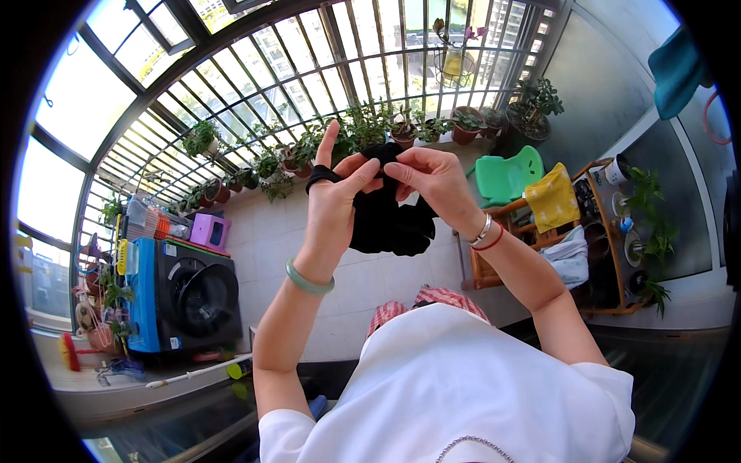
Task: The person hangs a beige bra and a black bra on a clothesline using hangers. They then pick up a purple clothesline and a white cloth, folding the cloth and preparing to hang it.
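Observation:
A piece of black cloth (392,224) hangs in front of me, bunched at its top and folded over itself, so its exact kind is hard to make out. My left hand (333,189), with a green bangle on its wrist, pinches the upper left of the cloth between thumb and fingers while its index finger points up. A black loop (320,177) passes around that hand near the base of the index finger. From the right, my right hand (434,179) grips the top edge of the cloth with thumb and fingertips. The two hands are close together.
Potted plants (467,123) line the barred window. At left stands a dark front-loading washing machine (202,297), with a purple stool (210,231) behind it. A green plastic chair (505,176) and a wooden rack (502,258) with a yellow cloth (552,198) are at right.

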`<state>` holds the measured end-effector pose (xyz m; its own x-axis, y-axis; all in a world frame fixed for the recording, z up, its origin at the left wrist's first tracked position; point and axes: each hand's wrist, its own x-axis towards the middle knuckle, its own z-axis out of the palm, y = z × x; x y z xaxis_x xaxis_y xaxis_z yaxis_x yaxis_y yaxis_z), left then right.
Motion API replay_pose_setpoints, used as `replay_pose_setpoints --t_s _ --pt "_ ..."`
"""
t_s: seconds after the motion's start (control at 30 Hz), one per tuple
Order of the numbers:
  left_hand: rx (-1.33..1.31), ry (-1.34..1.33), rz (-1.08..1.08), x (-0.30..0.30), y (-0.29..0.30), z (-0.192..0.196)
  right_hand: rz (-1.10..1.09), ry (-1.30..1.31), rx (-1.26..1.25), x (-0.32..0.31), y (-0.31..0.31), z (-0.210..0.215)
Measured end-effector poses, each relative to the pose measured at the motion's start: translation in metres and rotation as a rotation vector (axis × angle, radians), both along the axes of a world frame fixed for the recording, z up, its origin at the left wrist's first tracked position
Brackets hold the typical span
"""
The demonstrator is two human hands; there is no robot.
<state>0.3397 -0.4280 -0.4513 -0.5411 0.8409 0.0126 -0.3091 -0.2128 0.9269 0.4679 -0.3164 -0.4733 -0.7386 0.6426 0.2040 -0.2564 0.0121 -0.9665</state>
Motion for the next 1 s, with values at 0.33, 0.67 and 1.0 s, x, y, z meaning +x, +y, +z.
replay_pose_setpoints --t_s 0.33,0.67,1.0 --pt "-0.073 0.287 -0.139 0.017 0.007 0.002 -0.245 -0.034 0.211 0.000 0.011 0.018" --pt "-0.031 0.073 -0.183 0.001 0.019 0.036 0.131 0.069 -0.336 0.009 0.016 0.024" --pt "0.040 0.265 -0.158 -0.019 0.060 0.086 -0.071 -0.114 0.323 0.010 0.052 0.081"
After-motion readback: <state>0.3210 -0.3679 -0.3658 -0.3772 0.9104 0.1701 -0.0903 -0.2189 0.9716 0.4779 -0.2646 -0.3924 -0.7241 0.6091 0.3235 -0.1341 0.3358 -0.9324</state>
